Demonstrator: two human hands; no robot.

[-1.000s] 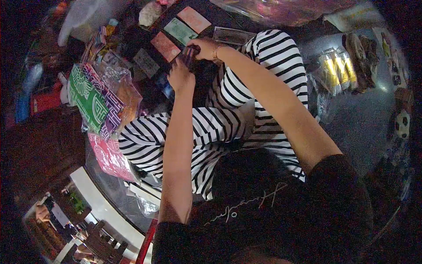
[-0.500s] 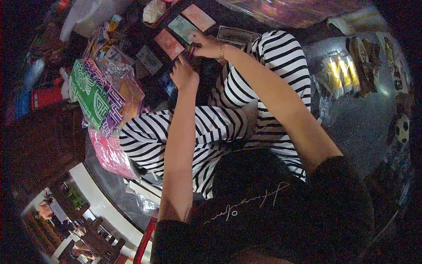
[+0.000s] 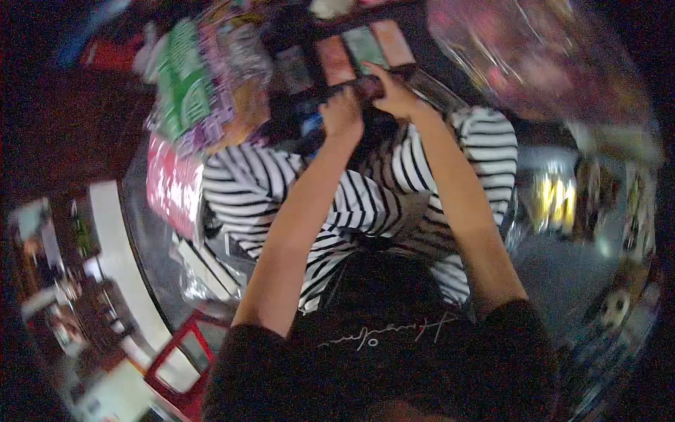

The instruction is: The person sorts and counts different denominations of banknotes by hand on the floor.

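Three flat paper stacks that look like banknotes lie in a row beyond my crossed legs: a red one [image 3: 333, 56], a green one [image 3: 363, 46] and a pinkish-orange one [image 3: 392, 42]. My left hand [image 3: 343, 114] is just below the red stack, its fingers bent and smeared by motion. My right hand [image 3: 396, 94] is below the green stack, with its index finger stretched to that stack's lower edge and its thumb apart. Between the hands is a small dark purplish thing [image 3: 369, 87], too blurred to name.
Green-and-purple printed packs [image 3: 184, 84] in clear plastic and a pink pack [image 3: 176, 179] are on the left. A large plastic-wrapped bundle [image 3: 538, 60] stands at upper right. Shiny yellow packets [image 3: 554, 197] lie right of my striped knee [image 3: 492, 151]. A red frame [image 3: 186, 359] is at lower left.
The view has swung, so the hands and stacks appear farther right and higher. My left hand's fingers look more bent, drawn away from the red stack. My right hand remains at the green stack.
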